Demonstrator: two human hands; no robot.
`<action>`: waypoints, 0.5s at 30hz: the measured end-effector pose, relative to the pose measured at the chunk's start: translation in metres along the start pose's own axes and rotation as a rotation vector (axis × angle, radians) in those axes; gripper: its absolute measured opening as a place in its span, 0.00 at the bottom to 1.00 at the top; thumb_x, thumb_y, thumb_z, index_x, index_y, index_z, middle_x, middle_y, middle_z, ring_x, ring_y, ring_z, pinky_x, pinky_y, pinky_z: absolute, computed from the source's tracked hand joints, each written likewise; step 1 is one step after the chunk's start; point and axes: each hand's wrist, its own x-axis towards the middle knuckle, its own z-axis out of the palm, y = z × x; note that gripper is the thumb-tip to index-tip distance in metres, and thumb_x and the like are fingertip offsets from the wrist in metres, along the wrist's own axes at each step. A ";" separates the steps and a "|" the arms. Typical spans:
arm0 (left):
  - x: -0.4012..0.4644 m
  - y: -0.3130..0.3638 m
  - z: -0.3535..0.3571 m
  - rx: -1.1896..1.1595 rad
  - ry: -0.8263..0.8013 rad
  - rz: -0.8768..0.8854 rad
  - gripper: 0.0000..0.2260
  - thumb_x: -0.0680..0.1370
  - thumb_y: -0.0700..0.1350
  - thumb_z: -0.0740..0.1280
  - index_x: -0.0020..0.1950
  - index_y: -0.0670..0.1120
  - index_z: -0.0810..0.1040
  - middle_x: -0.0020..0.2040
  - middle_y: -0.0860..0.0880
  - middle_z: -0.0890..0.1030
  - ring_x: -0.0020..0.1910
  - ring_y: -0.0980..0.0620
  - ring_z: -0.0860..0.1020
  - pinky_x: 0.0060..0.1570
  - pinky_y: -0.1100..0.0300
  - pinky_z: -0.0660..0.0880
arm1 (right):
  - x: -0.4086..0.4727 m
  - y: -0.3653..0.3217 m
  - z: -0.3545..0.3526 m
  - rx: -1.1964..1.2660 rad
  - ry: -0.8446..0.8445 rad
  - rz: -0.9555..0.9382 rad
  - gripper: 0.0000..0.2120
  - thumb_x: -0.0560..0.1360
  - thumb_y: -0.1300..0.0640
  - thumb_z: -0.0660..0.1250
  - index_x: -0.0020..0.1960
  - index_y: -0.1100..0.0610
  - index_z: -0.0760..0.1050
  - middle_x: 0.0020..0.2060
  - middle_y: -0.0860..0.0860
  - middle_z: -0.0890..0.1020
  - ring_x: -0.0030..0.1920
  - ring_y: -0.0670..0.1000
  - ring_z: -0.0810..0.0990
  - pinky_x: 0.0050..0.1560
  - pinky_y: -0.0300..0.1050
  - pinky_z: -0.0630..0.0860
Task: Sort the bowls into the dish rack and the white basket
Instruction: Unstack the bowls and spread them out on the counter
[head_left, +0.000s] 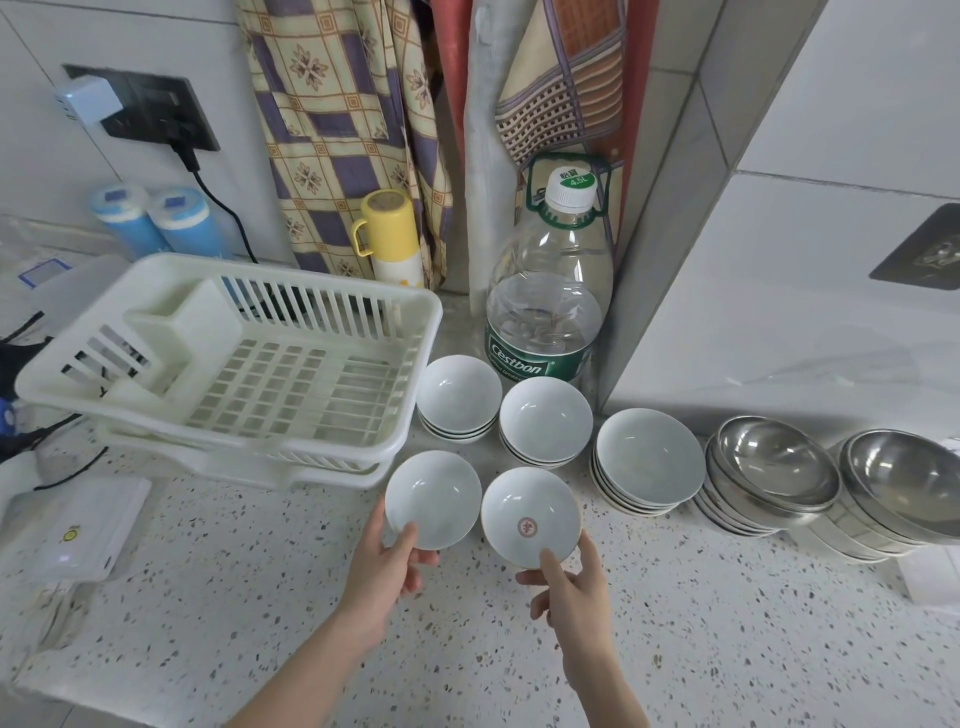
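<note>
Both hands pinch small white ceramic bowls by the near rim: left hand (382, 564) a plain bowl (432, 499), right hand (569, 582) a red-crested bowl (530, 517), above the speckled tabletop (260, 597). Best lowered gently into the empty white plastic dish rack (234, 358) alongside.

— Inspector: What is worn on the arms?
— Assistant: Both forearms are bare as far as the frame's lower edge; no sleeve shows.
— Inspector: And the hands?
— Assistant: The left hand (382, 569) and right hand (571, 587) are bare, fingernails short and unpainted.
</note>
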 end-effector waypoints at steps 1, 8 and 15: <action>0.000 0.000 0.000 0.007 -0.005 -0.003 0.24 0.82 0.42 0.63 0.73 0.63 0.63 0.45 0.38 0.85 0.25 0.58 0.77 0.25 0.62 0.73 | 0.000 0.000 -0.001 -0.009 -0.004 0.002 0.21 0.79 0.61 0.63 0.68 0.44 0.65 0.34 0.56 0.86 0.21 0.47 0.73 0.24 0.35 0.70; -0.004 0.004 -0.001 0.064 -0.022 -0.004 0.29 0.81 0.36 0.62 0.76 0.60 0.62 0.54 0.36 0.82 0.24 0.60 0.76 0.31 0.58 0.71 | 0.002 0.002 -0.006 -0.071 0.009 0.007 0.26 0.77 0.65 0.62 0.71 0.45 0.65 0.31 0.56 0.85 0.20 0.46 0.67 0.25 0.38 0.70; -0.006 0.006 0.002 0.074 -0.013 -0.013 0.28 0.80 0.37 0.63 0.74 0.62 0.62 0.53 0.38 0.83 0.23 0.62 0.75 0.32 0.57 0.70 | 0.000 0.000 -0.007 -0.096 -0.008 0.014 0.28 0.79 0.62 0.62 0.74 0.43 0.61 0.32 0.54 0.85 0.21 0.46 0.69 0.26 0.37 0.72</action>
